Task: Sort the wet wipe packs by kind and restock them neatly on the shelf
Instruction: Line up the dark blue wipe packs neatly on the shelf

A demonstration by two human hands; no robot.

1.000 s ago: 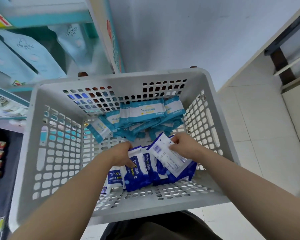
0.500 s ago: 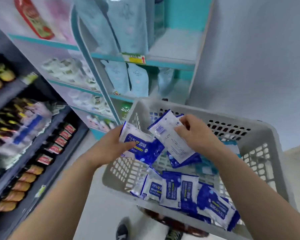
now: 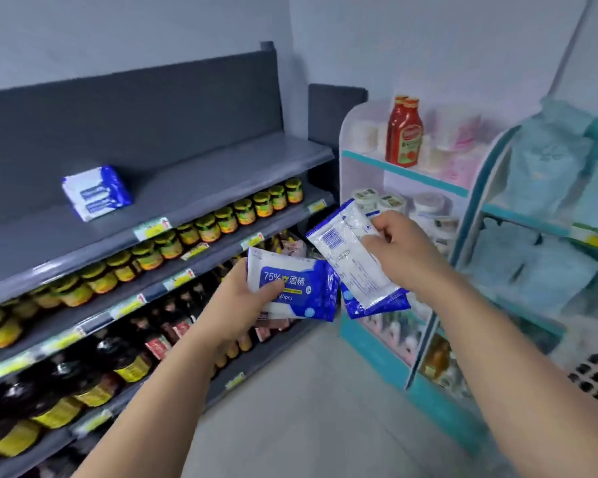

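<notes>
Person facing the shelving with a batch of wipe packs in both hands. The left hand has its grip clamped on blue packs held face up, thumb across the printed front; how many lie in that stack cannot be told. The right hand has its grip clamped on further packs of what looks like the same blue kind, the top one turned white back uppermost, with blue edges showing beneath. The two bundles meet at mid-scene, in front of the lower shelves.

On the far left, the grey top shelf carries one small stack of blue packs, standing alone; the rest of that board is bare. The rows below hold jars and dark bottles. On the right, a teal rack holds other goods, and the corner of a white basket shows at the near right edge.

Progress, as judged: restocking is at an early stage. One stack is placed, the held packs are not yet shelved, and what is left in the basket is out of sight
</notes>
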